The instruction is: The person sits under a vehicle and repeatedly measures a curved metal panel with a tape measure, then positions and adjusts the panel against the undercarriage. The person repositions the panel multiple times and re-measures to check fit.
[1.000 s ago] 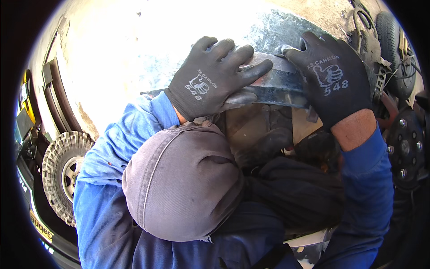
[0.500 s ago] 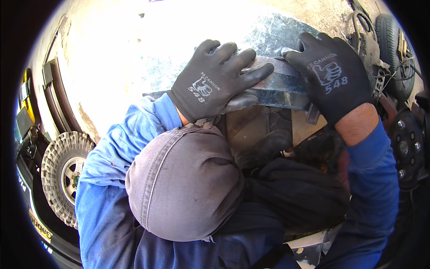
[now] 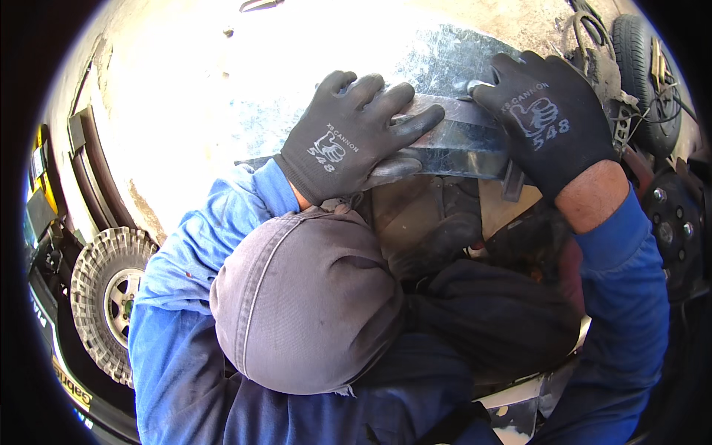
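Note:
A shiny metal sheet [image 3: 467, 63] lies in front of me, with a narrow greyish strip [image 3: 452, 110] across its near part. My left hand [image 3: 348, 137], in a black coated work glove, rests palm down over the sheet's near side, fingers spread and its thumb by the near edge. At the sheet's right end is my right hand [image 3: 545, 122], gloved alike, its fingers curled and its thumb by the strip's end. Whatever its fingers close on is hidden. Below its palm, a short dark flat piece [image 3: 512, 182] juts past the sheet's edge.
A grey cloth cap [image 3: 308, 304] covers the lower middle. Left, a knobbly tyre [image 3: 104, 297] stands near dark rails [image 3: 100, 167]. Right are another tyre [image 3: 638, 74], cables [image 3: 589, 30] and a dark studded hub [image 3: 671, 226]. Glare washes out the pale floor at upper left.
My left hand sits slightly left and lower in the picture. My right hand is nearly in the same place. The surroundings have shifted a little with the view.

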{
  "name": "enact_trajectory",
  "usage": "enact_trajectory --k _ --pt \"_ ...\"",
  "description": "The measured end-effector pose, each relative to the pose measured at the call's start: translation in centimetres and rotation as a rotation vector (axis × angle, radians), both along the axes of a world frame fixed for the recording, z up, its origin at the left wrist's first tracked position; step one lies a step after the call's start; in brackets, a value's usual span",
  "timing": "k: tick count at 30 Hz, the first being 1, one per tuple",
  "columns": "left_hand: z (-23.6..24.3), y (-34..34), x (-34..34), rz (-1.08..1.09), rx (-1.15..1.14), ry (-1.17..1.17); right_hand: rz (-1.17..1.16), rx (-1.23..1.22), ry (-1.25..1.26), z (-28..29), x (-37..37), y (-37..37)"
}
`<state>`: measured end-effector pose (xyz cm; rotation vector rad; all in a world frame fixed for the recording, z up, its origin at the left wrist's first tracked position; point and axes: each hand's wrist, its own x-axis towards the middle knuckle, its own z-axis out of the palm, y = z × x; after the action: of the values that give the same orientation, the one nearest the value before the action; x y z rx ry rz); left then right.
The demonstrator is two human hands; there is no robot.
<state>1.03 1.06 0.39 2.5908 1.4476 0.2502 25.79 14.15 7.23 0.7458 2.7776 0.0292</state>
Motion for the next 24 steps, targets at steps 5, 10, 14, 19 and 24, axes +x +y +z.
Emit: enact_trajectory --k 5,10,14,19,24 --pt "-0.3 -0.1 0.0 0.001 0.006 0.007 -0.198 -0.117 0.061 -0.1 2.1 -0.7" --pt "-1.0 -0.5 -0.4 -0.049 0.075 -0.047 -0.392 -0.112 0.184 -1.7 4.3 -5.0" --pt "-1.2 -0.6 -0.6 -0.072 0.073 -0.084 -0.494 -0.184 0.386 -2.3 5.1 -6.7" --pt "-0.9 -0.5 -0.2 -0.063 0.130 -0.101 -0.549 -0.211 0.419 -2.6 5.1 -6.7" --pt "-0.5 -0.3 0.0 -0.061 0.082 -0.045 -0.544 -0.192 0.420 -3.2 5.6 -6.4"
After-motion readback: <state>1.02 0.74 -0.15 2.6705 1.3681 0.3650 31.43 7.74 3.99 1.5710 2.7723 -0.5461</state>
